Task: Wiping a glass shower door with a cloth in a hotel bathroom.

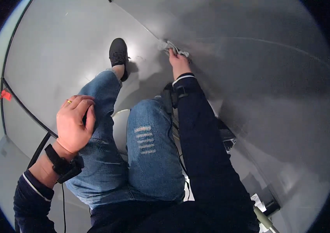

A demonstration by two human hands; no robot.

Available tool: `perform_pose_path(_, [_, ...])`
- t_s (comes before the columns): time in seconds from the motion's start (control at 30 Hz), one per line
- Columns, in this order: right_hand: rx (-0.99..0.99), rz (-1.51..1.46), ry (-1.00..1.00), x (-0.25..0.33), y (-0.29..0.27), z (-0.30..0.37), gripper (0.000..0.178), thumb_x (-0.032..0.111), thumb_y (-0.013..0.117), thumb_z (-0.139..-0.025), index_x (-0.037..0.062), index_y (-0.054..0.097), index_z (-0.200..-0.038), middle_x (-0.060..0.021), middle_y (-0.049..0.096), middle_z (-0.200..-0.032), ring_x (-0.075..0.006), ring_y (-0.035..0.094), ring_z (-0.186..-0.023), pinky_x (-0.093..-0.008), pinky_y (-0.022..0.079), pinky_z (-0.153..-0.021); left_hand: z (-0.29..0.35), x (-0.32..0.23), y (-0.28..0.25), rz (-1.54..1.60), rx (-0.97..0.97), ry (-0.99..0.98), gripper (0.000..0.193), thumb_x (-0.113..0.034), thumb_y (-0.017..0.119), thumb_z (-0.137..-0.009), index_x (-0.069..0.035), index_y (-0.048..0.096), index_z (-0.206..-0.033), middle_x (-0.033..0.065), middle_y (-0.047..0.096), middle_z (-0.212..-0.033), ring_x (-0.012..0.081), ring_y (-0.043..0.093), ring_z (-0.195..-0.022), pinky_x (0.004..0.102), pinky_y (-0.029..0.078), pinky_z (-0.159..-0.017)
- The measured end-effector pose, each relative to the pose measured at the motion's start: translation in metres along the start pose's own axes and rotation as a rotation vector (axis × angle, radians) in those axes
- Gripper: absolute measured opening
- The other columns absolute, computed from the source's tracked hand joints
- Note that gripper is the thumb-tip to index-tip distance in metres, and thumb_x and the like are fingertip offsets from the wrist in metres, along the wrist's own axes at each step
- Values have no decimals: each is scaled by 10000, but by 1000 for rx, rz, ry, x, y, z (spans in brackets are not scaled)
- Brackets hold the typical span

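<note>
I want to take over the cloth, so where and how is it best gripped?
Probably by the bunched left end of the crumpled grey cloth, pinched from the left: that end sticks out past the right hand, which holds the cloth from the near side.

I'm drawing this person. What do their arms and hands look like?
Dark navy sleeves, white line at each cuff. The left hand has a gold ring and, at the wrist, a black strap with a black box. The right sleeve has a black band.
</note>
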State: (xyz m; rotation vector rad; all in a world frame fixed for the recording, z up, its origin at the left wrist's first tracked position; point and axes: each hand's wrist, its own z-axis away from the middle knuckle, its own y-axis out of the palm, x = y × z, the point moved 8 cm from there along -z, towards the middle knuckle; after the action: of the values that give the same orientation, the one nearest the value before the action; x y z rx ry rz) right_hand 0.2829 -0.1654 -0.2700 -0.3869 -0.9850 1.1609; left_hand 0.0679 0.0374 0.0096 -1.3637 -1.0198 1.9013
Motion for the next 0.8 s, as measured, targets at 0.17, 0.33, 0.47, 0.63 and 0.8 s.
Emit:
perform_pose_path(0.17, [95,-65,179,-74,-4,17,546,487,449,-898,9,627,-1092,-216,594,-1146,-369,539,-1098,-414,413,-935,-1,-2,1,-12,3,-5,59,-29,552,-773,-18,596,-812,105,646,-893,287,607,-822,365,474,-749])
perform_pose_path(0.33, [58,147,242,-150,-19,36,620,556,460,-866,13,609,-1125,-226,571,-1181,-382,509,-1129,-429,391,-958,2,-4,-1,-14,-2,0,57,-25,550,-772,-19,594,-808,106,645,-888,293,607,-819,366,475,-744])
perform_pose_path(0.47, [-86,48,203,-192,-37,56,599,553,496,-845,13,643,-1058,-237,616,-1073,-383,559,-1051,-434,432,-896,2,-6,-4,4,-16,4,54,-23,549,-771,-17,591,-805,107,643,-885,297,605,-824,368,475,-746])
perform_pose_path(0.63, [-214,191,204,-227,-65,78,501,477,590,-825,-5,679,-929,-205,666,-884,-352,631,-903,-404,478,-780,3,-3,-1,10,-8,-4,49,-22,547,-773,-14,587,-801,107,642,-879,300,603,-822,369,474,-749])
perform_pose_path(0.8, [-243,-19,207,-271,-91,105,527,493,621,-815,-16,671,-942,-213,668,-913,-361,627,-931,-396,479,-805,0,-7,-2,17,-9,12,54,-25,546,-776,-14,589,-807,106,641,-883,300,601,-821,366,472,-749])
